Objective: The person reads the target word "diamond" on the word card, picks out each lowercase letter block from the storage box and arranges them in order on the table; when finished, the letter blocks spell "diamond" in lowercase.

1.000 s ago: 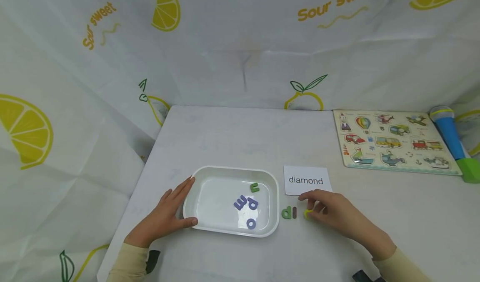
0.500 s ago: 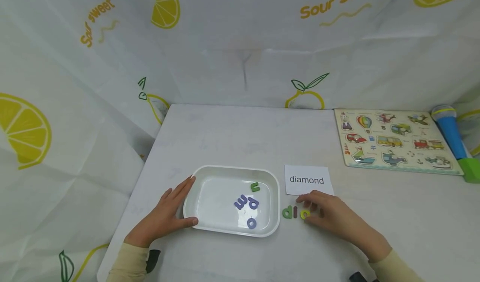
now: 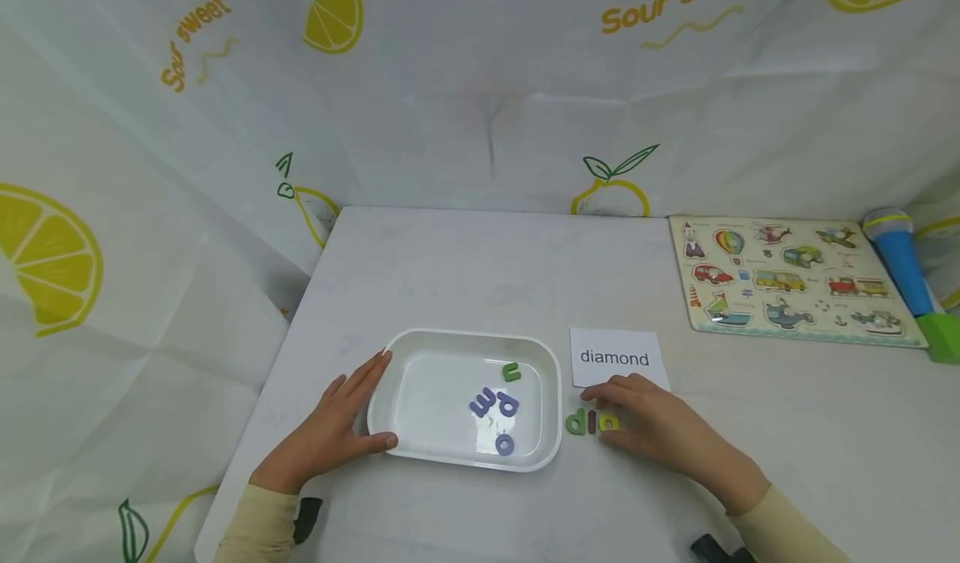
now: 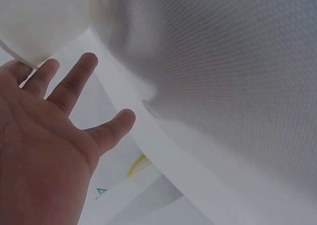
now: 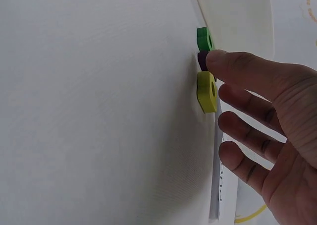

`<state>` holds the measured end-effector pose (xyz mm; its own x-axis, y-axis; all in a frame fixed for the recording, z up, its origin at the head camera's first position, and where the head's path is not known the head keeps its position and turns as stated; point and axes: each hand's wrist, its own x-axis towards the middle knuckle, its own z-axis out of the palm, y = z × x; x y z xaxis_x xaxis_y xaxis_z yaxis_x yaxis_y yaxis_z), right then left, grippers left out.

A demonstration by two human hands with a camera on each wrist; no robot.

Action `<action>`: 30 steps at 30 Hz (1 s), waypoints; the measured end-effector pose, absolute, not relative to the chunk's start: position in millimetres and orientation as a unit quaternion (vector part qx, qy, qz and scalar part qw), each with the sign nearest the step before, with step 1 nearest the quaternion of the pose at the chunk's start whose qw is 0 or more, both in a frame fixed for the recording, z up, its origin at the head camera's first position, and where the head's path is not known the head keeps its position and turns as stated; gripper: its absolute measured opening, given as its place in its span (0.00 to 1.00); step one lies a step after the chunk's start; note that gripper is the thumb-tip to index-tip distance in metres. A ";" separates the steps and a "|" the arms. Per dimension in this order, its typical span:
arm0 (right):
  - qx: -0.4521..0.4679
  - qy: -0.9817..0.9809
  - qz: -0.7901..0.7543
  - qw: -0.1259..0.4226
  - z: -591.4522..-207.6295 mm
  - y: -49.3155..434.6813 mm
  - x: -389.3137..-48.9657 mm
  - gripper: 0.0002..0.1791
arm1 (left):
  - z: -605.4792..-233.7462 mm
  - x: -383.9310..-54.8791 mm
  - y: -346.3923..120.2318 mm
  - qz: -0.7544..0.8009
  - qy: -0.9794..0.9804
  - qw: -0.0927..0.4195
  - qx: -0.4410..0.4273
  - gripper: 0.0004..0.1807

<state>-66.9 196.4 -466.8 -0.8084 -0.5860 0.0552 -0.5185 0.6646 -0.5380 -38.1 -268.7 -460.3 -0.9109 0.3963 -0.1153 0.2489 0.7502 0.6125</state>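
A white tray [image 3: 435, 463] holds a green letter n [image 3: 512, 372], a purple m [image 3: 482, 402], a purple d [image 3: 507, 405] and a purple o [image 3: 505, 444]. My left hand [image 3: 330, 430] rests at its left end, fingers spread along the rim. Right of the tray, a green d [image 3: 575, 422], a dark narrow letter [image 3: 592, 422] and a yellow letter [image 3: 608, 422] stand in a row. Bent loosely over the yellow letter is my right hand [image 3: 660, 430]. In the right wrist view its thumb [image 5: 247, 69] overlaps the dark letter, and the yellow letter [image 5: 206, 92] shows free of the fingers.
A card printed "diamond" [image 3: 615, 356] lies just behind the letter row. At the back right are a vehicle puzzle board [image 3: 795, 296] and a blue toy microphone [image 3: 900, 271] with a green end. A lemon-print sheet [image 3: 480, 130] hangs behind the table.
My right hand has slid left, bringing the yellow letter closer to the dark letter, and its fingers have come off it. The left hand has stayed at the tray.
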 end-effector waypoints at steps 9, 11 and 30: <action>-0.324 0.908 -0.265 0.034 -473.8 186.3 -68.3 0.24 | -463.1 -39.3 -269.5 0.307 0.927 0.117 0.181 0.60; -0.322 0.909 -0.264 0.035 -473.6 186.7 -68.0 0.25 | -462.8 -39.0 -269.8 0.304 0.928 0.116 0.181 0.60; -0.301 0.906 -0.280 0.098 -459.9 194.4 -74.8 0.31 | -459.5 -38.7 -269.1 0.308 0.927 0.120 0.177 0.61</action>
<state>-74.8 194.4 -459.9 -0.7996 -0.6005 -0.0082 -0.4911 0.6616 -0.5667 -38.7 -269.1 -459.5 -0.9084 0.4024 -0.1133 0.2547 0.7476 0.6134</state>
